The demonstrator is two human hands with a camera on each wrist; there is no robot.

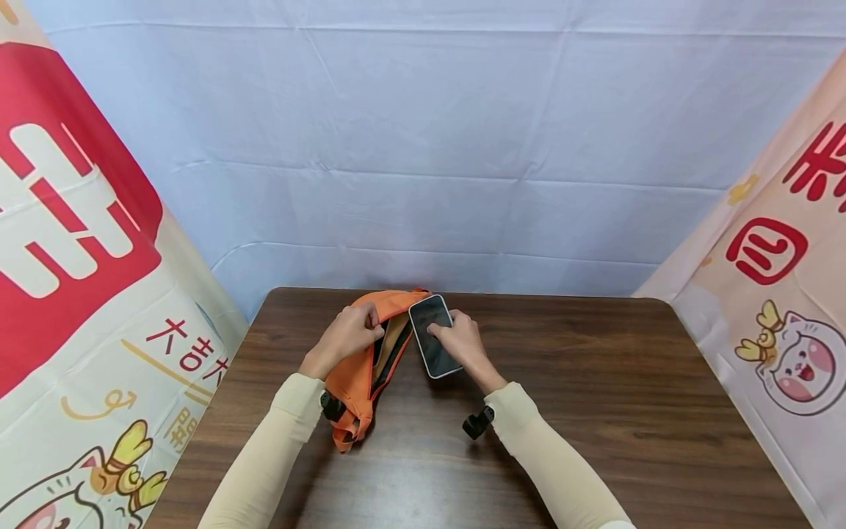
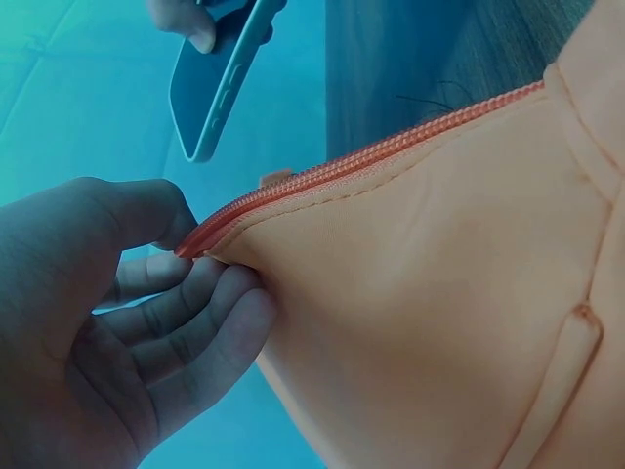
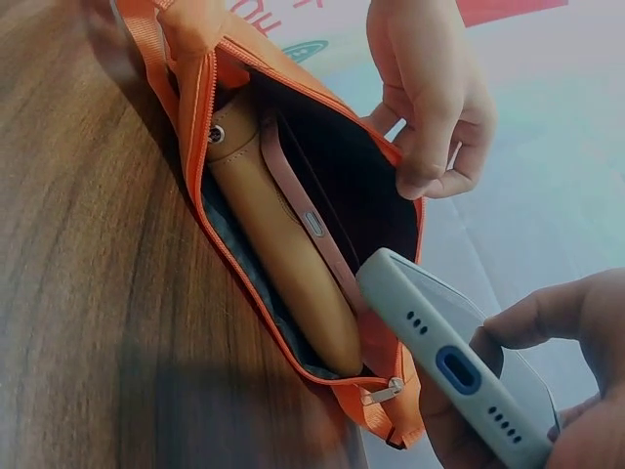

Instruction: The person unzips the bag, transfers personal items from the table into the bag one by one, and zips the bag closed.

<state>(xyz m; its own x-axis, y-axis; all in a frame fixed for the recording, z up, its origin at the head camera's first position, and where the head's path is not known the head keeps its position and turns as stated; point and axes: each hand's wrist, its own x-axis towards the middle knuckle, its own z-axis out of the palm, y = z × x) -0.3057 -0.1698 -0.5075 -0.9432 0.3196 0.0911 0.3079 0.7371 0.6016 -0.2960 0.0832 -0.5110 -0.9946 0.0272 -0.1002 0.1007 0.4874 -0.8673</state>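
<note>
An orange waist bag lies on the table's left half with its zipper undone. My left hand pinches the zippered edge of the opening between thumb and fingers, as the left wrist view also shows. In my right hand is a smartphone with a pale case, thumb across its dark screen. The phone's port end is close beside the bag's mouth in the right wrist view. Inside the bag lie a tan leather case with a metal snap and a flat pinkish object with a port-like slot.
The dark wooden table extends to the right of the phone. A pale blue cloth hangs behind the far edge, with printed banners on both sides. A silver zipper pull sits at one end of the bag's opening.
</note>
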